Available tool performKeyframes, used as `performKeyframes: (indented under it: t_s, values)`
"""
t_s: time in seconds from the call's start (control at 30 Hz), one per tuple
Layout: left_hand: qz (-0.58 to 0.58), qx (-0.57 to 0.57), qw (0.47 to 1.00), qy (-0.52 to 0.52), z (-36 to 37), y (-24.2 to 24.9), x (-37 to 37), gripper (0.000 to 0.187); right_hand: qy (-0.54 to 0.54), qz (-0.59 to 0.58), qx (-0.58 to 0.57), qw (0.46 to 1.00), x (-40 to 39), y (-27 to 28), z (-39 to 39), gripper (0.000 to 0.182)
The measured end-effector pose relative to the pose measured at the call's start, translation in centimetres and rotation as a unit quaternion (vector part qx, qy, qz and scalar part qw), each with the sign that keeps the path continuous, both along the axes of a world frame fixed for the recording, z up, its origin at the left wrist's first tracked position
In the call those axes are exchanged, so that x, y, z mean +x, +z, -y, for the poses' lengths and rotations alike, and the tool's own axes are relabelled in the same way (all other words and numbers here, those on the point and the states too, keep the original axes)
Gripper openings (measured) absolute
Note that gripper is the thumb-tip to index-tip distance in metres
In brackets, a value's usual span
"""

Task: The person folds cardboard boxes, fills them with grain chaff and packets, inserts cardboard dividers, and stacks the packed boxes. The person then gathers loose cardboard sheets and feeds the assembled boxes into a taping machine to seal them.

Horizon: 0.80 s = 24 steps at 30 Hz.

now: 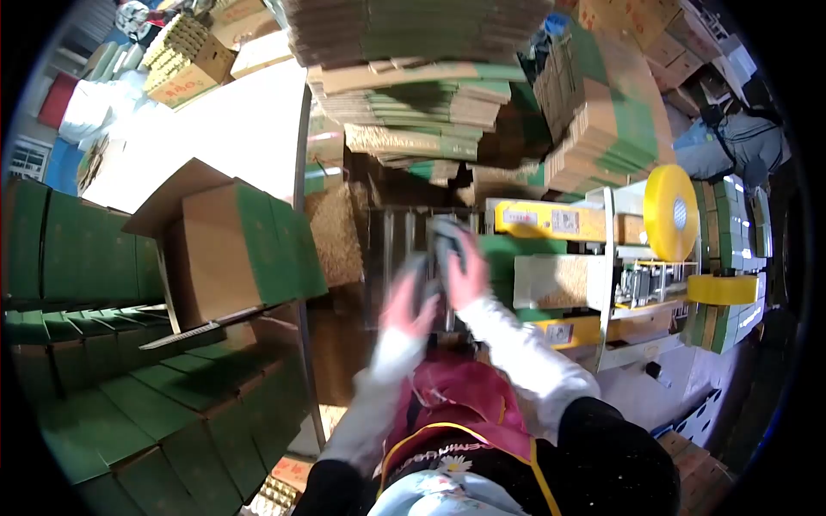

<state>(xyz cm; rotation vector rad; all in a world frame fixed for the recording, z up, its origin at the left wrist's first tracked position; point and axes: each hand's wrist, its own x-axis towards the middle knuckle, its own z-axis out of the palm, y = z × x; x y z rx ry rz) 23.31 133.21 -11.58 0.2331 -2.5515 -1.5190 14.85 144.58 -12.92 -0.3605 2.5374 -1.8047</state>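
Observation:
My left hand [411,301] and my right hand [462,265] are close together over a roller conveyor [397,232], in front of my body. Both are smeared by motion, with dark grey coverings over the fingers and white sleeves on the forearms. The fingers of each point forward, stretched out, and I see nothing held in them. Just right of my right hand, a green and brown carton [525,249] lies in the taping machine [607,258], between its yellow side rails.
Left, an open carton [222,245] rests tilted on a stand beside a white table [249,120]. Flattened cardboard [422,112] is stacked ahead. Large tape rolls [667,213] sit on the machine at right. Green cartons [163,404] fill the lower left. Another person [744,142] is at far right.

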Motion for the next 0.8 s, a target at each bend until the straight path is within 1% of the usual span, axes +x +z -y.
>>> performKeyframes:
  t_s: [0.03,0.07,0.1,0.13,0.17,0.2,0.23,0.3,0.33,0.37,0.43,0.47,0.5,0.53,0.57,0.6,0.63,0.67,0.7,0.73,0.77,0.8]
  values:
    - [-0.281,-0.384,0.879,0.048,4.8,1.9,1.7,0.052,0.062,0.191,-0.195,0.96,-0.7,2.1,3.4,0.036]
    - [-0.329,-0.413,0.835,0.158,8.5,6.4,1.8,0.04,0.095,0.216,-0.199,0.951,-1.8,-0.5,8.3,0.04]
    - [-0.345,-0.483,0.773,0.225,11.2,11.0,1.8,0.031,0.144,0.229,-0.238,0.933,-2.2,-0.1,12.4,0.049]
    - [-0.352,-0.541,0.702,0.3,13.9,15.6,1.8,0.029,0.182,0.211,-0.184,0.943,-2.4,1.8,15.6,0.062]
    - [-0.426,-0.501,0.701,0.278,20.9,10.4,2.7,0.029,0.199,0.277,-0.228,0.912,-2.5,1.6,19.5,0.06]
    - [-0.404,-0.481,0.736,0.252,21.3,10.5,2.3,0.021,0.188,0.301,-0.252,0.9,-2.4,-0.8,24.4,0.063]
    - [-0.404,-0.477,0.734,0.265,20.7,11.2,1.3,0.017,0.178,0.322,-0.276,0.888,-2.8,-2.7,27.6,0.067]
    - [-0.444,-0.408,0.75,0.272,16.1,12.7,-0.7,0.01,0.152,0.408,-0.297,0.849,-2.9,2.6,25.0,0.072]
    - [-0.394,-0.428,0.784,0.215,13.3,13.6,-0.1,0.006,0.193,0.449,-0.495,0.718,-2.5,4.1,22.4,0.069]
    - [-0.341,-0.443,0.814,0.16,10.6,14.6,0.5,0.008,0.187,0.416,-0.458,0.763,-2.6,3.7,19.0,0.071]
    - [-0.254,-0.506,0.824,0.024,6.8,15.6,3.3,0.021,0.133,0.314,-0.414,0.844,-1.7,5.0,10.7,0.069]
    - [-0.245,-0.562,0.789,-0.032,5.3,16.1,4.1,0.024,0.096,0.264,-0.395,0.875,-1.4,5.5,6.6,0.068]
    - [-0.216,-0.537,0.814,-0.048,4.9,15.6,4.0,0.028,0.067,0.241,-0.396,0.883,-1.2,5.9,3.0,0.068]
    - [-0.187,-0.511,0.837,-0.061,4.6,15.2,4.0,0.032,0.027,0.255,-0.415,0.873,-1.2,6.5,0.2,0.067]
    - [-0.095,-0.437,0.894,-0.01,4.5,15.5,3.3,0.033,-0.018,0.271,-0.434,0.859,-0.9,6.3,-2.3,0.065]
    - [-0.034,-0.473,0.877,-0.076,5.9,13.8,2.2,0.035,0.011,0.282,-0.399,0.873,-1.1,4.2,-4.2,0.064]
    - [0.024,-0.504,0.851,-0.143,7.9,10.5,1.3,0.037,0.04,0.292,-0.363,0.884,-1.2,0.7,-5.6,0.063]
    - [0.137,-0.395,0.88,-0.227,9.1,5.8,1.1,0.046,-0.041,0.322,-0.388,0.863,-0.3,-3.2,-6.4,0.061]
    - [0.245,-0.275,0.878,-0.305,9.8,1.0,0.9,0.056,-0.111,0.326,-0.367,0.865,0.8,-5.9,-6.1,0.057]
    - [0.285,-0.261,0.868,-0.31,9.8,-2.4,0.5,0.057,-0.114,0.336,-0.315,0.88,1.1,-10.7,-6.9,0.059]
    - [0.325,-0.248,0.856,-0.317,9.6,-4.9,0.0,0.059,-0.061,0.399,-0.317,0.858,1.6,-16.5,-8.6,0.066]
    - [0.331,-0.248,0.849,-0.329,9.2,-5.5,0.1,0.059,-0.075,0.405,-0.32,0.853,2.6,-17.2,-9.1,0.066]
